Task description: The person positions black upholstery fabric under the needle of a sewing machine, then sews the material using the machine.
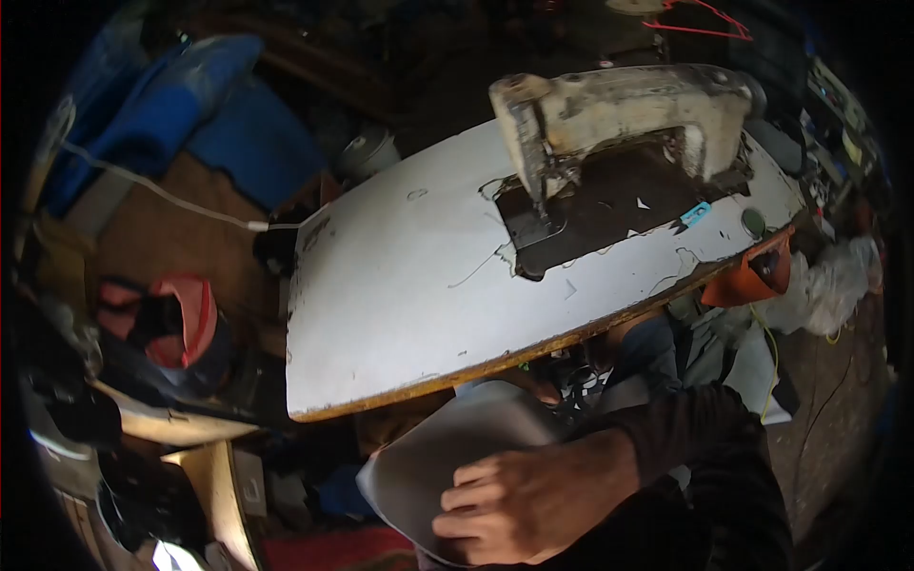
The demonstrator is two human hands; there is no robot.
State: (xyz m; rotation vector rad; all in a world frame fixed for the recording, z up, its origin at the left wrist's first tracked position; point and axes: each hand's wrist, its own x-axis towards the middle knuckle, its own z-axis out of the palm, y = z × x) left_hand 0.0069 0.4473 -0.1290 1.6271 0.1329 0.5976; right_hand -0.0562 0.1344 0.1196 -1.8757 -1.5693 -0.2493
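My right hand [533,500] comes in from the lower right in a dark sleeve. Its fingers are curled over a smooth grey sheet [457,433] that lies below the table's front edge, bending slightly. At the sheet's left edge a small sliver looks like a fingertip; the rest of my left hand is hidden behind it. Beyond the sheet stands a white-topped sewing table [400,305] with a worn, cream-coloured sewing machine [628,105] mounted on it. Blue thread snips [696,213] lie beside the machine's dark bed.
An orange pouch [747,281] hangs from the table's right front edge, near a clear plastic bag [838,285]. Loose threads and small scraps lie on the tabletop. Left of the table are a red-and-dark bag [181,324] and blue containers [181,90]. A white cable [162,190] reaches the table's left edge.
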